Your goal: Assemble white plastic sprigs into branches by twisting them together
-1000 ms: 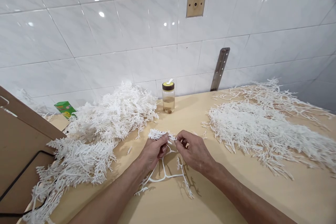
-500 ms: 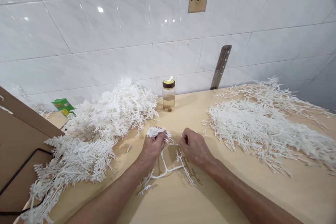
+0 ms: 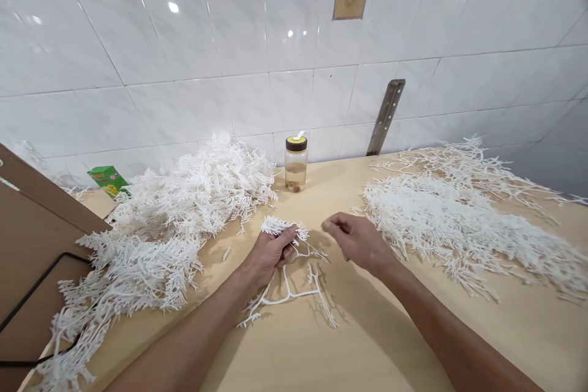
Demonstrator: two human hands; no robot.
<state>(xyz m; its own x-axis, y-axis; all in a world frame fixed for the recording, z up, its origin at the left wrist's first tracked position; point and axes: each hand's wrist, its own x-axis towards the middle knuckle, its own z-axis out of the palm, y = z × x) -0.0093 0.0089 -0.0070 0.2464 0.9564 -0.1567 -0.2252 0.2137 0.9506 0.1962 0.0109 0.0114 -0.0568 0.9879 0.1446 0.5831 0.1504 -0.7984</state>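
Around the middle of the table (image 3: 331, 358), the left hand (image 3: 269, 254) is holding a bunch of white twigs (image 3: 277, 226), its thumb pressing on them while fine tips are poking out past the fingers. Between five and six o'clock from the bunch, a thin white branch (image 3: 290, 296) is spreading its forks. At three o'clock, the right hand (image 3: 357, 240) is hovering apart from the bunch, fingers curling and the gap to the thumb looking narrow; whether they are pinching a scrap, I cannot tell. Farther out at three, a flat pile (image 3: 441, 220) of white twigs is lying; at nine, a taller heap (image 3: 184, 220) is rising. At one o'clock a lidded jar (image 3: 296, 170) of liquid is standing upright. Between nine and ten, a green box (image 3: 109, 180) is tilting beside the heap, and at nine a brown board (image 3: 32, 239) is standing.
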